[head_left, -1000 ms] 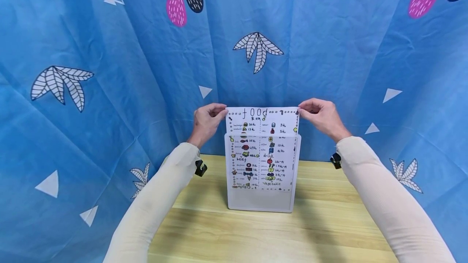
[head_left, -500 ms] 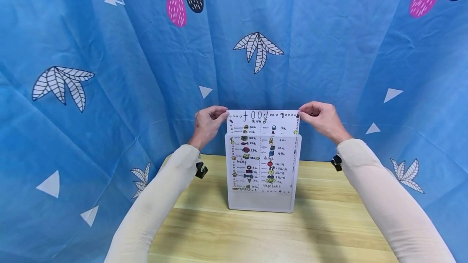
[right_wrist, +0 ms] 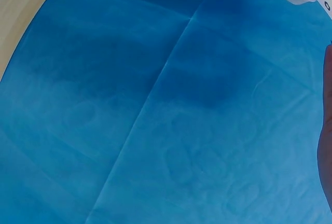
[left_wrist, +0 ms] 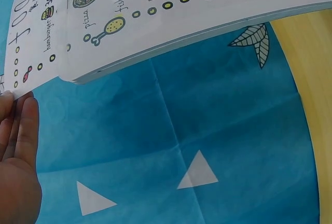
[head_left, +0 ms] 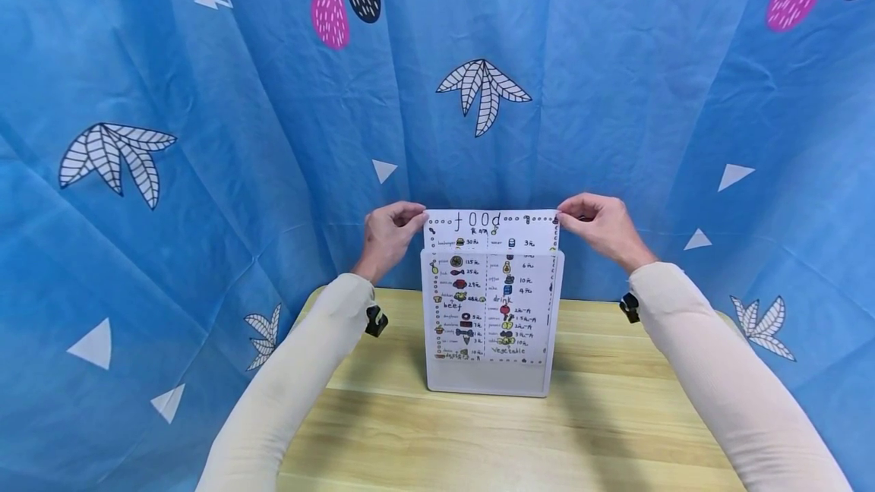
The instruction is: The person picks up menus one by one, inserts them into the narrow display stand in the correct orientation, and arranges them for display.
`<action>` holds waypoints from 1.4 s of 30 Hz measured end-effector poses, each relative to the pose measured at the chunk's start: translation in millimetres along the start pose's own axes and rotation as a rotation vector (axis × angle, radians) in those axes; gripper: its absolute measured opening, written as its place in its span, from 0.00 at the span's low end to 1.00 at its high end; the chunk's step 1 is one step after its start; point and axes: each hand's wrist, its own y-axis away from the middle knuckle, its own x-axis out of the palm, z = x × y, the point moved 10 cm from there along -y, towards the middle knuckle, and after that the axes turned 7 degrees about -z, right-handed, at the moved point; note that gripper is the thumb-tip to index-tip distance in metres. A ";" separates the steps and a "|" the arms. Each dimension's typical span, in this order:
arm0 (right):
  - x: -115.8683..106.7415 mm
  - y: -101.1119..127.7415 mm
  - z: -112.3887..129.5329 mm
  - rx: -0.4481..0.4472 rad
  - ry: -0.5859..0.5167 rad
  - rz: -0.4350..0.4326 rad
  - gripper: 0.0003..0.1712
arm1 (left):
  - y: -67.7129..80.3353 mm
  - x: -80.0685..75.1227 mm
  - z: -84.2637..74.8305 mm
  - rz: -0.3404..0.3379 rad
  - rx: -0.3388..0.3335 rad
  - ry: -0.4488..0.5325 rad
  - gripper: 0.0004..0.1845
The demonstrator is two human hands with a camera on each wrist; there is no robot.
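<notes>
A hand-drawn menu sheet [head_left: 492, 230] headed "food" stands upright, its lower part inside a clear display holder [head_left: 487, 380] and its top strip sticking out above the holder's rim. My left hand [head_left: 388, 238] pinches the sheet's top left corner between thumb and fingers. At the top right corner my right hand [head_left: 604, 225] pinches it the same way. Below the sheet's lower edge a bare band of the holder shows. In the left wrist view the left hand [left_wrist: 21, 154] grips the paper corner beside the holder's edge. Only a sliver of the right hand [right_wrist: 326, 136] shows in the right wrist view.
The holder stands on a light wooden table [head_left: 437, 446]. Close behind and on both sides hangs a blue patterned curtain [head_left: 478, 158]. Black bands with clips [head_left: 375, 320] sit on both wrists, over pale sleeves.
Both hands have moved down a little with the menu sheet. The sheet has slid deeper into the holder, so less of it sticks out. The holder has stayed in place.
</notes>
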 end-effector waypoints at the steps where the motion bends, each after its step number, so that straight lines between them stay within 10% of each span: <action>1: 0.2 0.2 -0.4 0.001 0.000 0.000 0.13 | 0.3 0.1 0.1 0.001 0.000 -0.001 0.08; 42: 3.0 6.6 -0.9 -0.035 0.021 0.003 0.15 | 6.4 -1.7 3.1 0.008 0.026 -0.019 0.09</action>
